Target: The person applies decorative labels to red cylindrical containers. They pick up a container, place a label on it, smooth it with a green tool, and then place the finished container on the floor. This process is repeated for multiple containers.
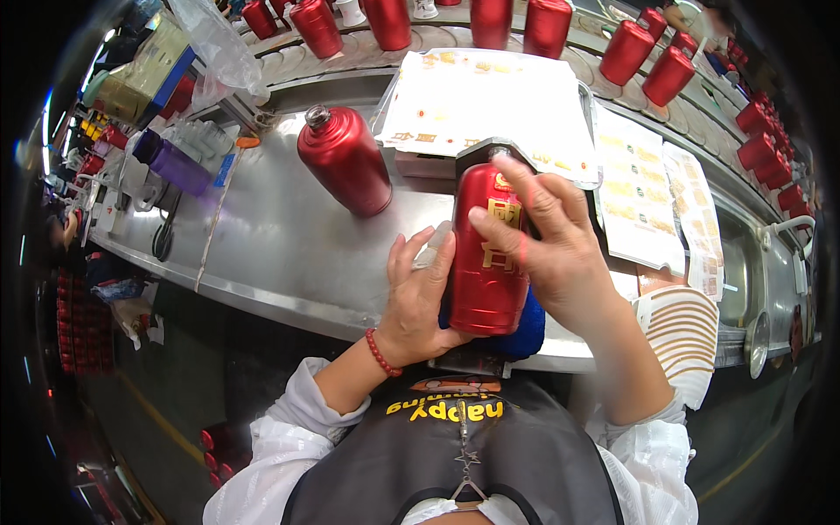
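Note:
A red metallic bottle with raised gold characters lies in front of me, its neck at a dark angular holder. My left hand, a red bead bracelet at its wrist, is closed along the bottle's left side and lower end. Something pale covers part of its fingers. Over the gold characters, my right hand has its fingers spread and slightly blurred; whether every fingertip touches the bottle is hard to tell. A blue cloth-like pad shows beneath. Another red bottle, uncapped, stands behind to the left.
A tray of white printed sheets sits beyond the bottle, with more sheets to its right. Several red bottles line the far conveyor. Purple bottle and scissors are left; a sink is right.

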{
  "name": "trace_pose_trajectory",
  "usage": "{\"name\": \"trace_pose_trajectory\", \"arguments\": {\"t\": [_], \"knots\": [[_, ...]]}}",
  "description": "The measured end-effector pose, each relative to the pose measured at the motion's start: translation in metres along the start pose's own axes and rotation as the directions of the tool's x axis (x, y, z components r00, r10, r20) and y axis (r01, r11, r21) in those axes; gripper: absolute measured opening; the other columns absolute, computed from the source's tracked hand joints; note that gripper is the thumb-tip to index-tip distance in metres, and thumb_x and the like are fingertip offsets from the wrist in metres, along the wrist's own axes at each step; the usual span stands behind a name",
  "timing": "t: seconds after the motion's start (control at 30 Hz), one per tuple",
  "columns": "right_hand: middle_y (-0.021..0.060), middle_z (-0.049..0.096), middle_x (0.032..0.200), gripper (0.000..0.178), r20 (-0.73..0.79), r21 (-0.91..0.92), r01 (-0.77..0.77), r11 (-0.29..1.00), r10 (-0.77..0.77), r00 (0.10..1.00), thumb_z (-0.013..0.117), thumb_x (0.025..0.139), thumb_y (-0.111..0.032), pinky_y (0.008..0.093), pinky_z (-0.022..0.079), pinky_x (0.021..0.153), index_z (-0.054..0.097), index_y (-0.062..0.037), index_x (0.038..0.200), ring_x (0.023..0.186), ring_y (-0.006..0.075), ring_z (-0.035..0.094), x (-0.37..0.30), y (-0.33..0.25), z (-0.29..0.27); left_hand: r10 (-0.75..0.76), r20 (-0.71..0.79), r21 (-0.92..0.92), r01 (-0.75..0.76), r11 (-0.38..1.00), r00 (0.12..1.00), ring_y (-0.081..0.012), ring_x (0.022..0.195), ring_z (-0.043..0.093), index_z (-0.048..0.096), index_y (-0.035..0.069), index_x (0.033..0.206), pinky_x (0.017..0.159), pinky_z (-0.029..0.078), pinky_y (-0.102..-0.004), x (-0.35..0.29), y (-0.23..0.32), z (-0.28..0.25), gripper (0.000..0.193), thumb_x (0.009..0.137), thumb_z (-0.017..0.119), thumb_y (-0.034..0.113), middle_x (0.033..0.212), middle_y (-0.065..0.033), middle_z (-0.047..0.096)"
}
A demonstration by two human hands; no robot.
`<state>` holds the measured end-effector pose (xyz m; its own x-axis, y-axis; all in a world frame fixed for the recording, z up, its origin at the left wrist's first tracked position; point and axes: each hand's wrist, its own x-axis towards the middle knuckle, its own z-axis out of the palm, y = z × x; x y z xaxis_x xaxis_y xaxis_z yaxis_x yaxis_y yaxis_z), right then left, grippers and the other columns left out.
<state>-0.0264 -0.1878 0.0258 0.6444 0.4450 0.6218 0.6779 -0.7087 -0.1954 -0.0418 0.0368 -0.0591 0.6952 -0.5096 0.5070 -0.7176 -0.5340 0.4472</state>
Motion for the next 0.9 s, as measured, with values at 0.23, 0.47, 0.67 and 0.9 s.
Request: {"name": "trace_pose_trajectory", "arguments": {"t": [0.23, 0.47, 0.67, 0.9], "knots": [[0.0094, 0.054, 0.143, 0.047, 0.031, -0.134, -0.065, 0.989, 0.07, 0.997, 0.07, 0.075, -0.007, 0.0412, 0.048, 0.1, 0.072, -0.0261, 0.118, 0.116, 0.033, 0.053, -0.015, 0.018, 0.009, 0.007, -0.026, 0.003, -0.007, 1.0, 1.0, -0.0396, 0.14, 0.036, 0.026, -0.005, 0.156, 0.117, 0.012, -0.0599, 0.0, 0.001, 0.002, 0.109, 0.082, 0.071, 0.062, 0.12, -0.0182, 0.066], [0.0086, 0.057, 0.141, 0.047, 0.071, -0.153, -0.062, 0.986, 0.073, 0.995, 0.076, 0.075, -0.003, 0.0387, 0.05, 0.101, 0.076, -0.0278, 0.115, 0.122, 0.0314, 0.051, -0.007, -0.005, 0.003, 0.014, -0.041, -0.016, -0.014, 1.0, 0.999, -0.0397, 0.14, 0.035, 0.026, -0.005, 0.156, 0.117, 0.011, -0.0606, -0.001, -0.002, 0.005, 0.109, 0.083, 0.068, 0.064, 0.119, -0.0185, 0.065], [0.0143, 0.058, 0.135, 0.051, -0.033, -0.138, -0.034, 0.99, 0.03, 0.999, 0.07, 0.071, 0.003, 0.0423, 0.05, 0.097, 0.071, -0.0162, 0.119, 0.116, 0.0347, 0.056, -0.019, 0.013, -0.002, 0.019, -0.028, -0.003, -0.019, 1.0, 0.999, -0.0402, 0.141, 0.034, 0.026, -0.005, 0.156, 0.116, 0.012, -0.061, -0.001, -0.002, 0.007, 0.111, 0.082, 0.068, 0.066, 0.125, -0.0198, 0.062], [0.0183, 0.069, 0.109, 0.034, -0.151, 0.517, -0.41, 0.752, 0.551, 0.82, 0.061, 0.096, -0.006, 0.031, 0.053, 0.085, 0.059, 0.0025, 0.129, 0.096, 0.023, 0.069, -0.019, -0.037, 0.01, 0.136, 0.053, -0.074, -0.132, 0.988, 0.989, -0.0445, 0.145, 0.022, 0.018, 0.0, 0.159, 0.117, 0.012, -0.0628, -0.002, -0.028, 0.004, 0.126, 0.074, 0.063, 0.082, 0.157, -0.0278, 0.027]]}}
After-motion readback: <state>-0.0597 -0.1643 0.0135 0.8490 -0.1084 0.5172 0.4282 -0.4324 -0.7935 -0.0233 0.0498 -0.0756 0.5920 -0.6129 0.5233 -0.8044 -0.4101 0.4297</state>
